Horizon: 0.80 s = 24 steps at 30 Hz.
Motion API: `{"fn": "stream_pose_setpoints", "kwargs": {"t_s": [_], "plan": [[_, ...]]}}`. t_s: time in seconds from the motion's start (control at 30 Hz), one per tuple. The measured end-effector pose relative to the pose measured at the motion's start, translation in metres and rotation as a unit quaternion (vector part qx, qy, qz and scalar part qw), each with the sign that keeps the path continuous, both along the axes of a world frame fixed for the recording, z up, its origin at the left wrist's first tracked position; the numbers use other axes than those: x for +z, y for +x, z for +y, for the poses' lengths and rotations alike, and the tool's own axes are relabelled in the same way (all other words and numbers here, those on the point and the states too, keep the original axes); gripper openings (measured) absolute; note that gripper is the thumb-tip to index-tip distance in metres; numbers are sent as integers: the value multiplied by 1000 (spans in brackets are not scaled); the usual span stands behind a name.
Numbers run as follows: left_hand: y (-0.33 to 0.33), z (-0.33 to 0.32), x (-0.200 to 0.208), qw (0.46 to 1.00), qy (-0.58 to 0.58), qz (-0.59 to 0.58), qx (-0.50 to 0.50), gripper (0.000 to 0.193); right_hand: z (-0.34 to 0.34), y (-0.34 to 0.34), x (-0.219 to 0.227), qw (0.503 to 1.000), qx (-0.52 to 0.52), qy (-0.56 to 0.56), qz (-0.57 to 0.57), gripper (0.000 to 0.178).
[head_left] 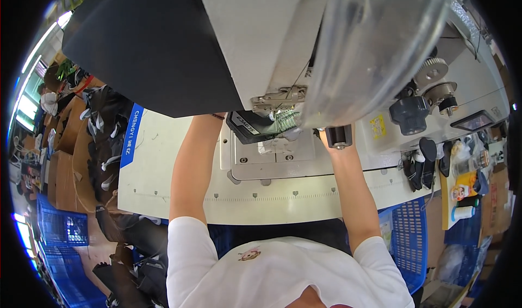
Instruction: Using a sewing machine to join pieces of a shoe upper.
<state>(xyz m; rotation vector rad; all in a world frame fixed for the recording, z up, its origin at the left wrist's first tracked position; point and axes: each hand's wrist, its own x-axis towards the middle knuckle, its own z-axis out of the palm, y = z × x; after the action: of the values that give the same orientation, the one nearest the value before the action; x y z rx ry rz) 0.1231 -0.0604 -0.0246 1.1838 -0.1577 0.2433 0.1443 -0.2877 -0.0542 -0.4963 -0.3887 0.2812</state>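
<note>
My left forearm (pixel 192 166) reaches up over the pale machine table. A dark bracelet (pixel 218 116) shows at its wrist, and the left hand is hidden behind the machine's black cover (pixel 157 52). Close to that wrist lies a black piece with white lettering (pixel 244 127), beside a greenish ribbed part (pixel 286 121) under the sewing machine head (pixel 261 30). From the other side my right forearm (pixel 350 185) comes in. A dark cylindrical part (pixel 339 137) and the clear shield (pixel 375 47) cover most of the right hand; its fingers do not show.
Dark shoe pieces (pixel 106 126) are heaped at the left, near cardboard boxes (pixel 66 180). Blue plastic baskets (pixel 409 243) stand on both sides. Black straps or soles (pixel 428 156) lie at the table's right, by a white thread spool (pixel 463 213). A ruled scale (pixel 255 196) runs along the table edge.
</note>
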Motion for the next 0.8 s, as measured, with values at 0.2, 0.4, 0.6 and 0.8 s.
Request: {"fn": "stream_pose_setpoints", "kwargs": {"t_s": [0.2,0.4,0.6,0.8], "plan": [[-42,-9,0,998,-53,36,-15,21,-24,-21,2,858,-184,-464,-123,25],[-110,-29,-47,988,-2,-38,150,23,-50,-56,25,859,-175,-446,-179,37],[-108,-90,-22,851,396,-46,341,21,-18,-72,49,710,-279,-546,-346,24],[-110,-101,-7,836,404,-47,368,11,-13,-62,65,523,-386,-584,-487,15]]}}
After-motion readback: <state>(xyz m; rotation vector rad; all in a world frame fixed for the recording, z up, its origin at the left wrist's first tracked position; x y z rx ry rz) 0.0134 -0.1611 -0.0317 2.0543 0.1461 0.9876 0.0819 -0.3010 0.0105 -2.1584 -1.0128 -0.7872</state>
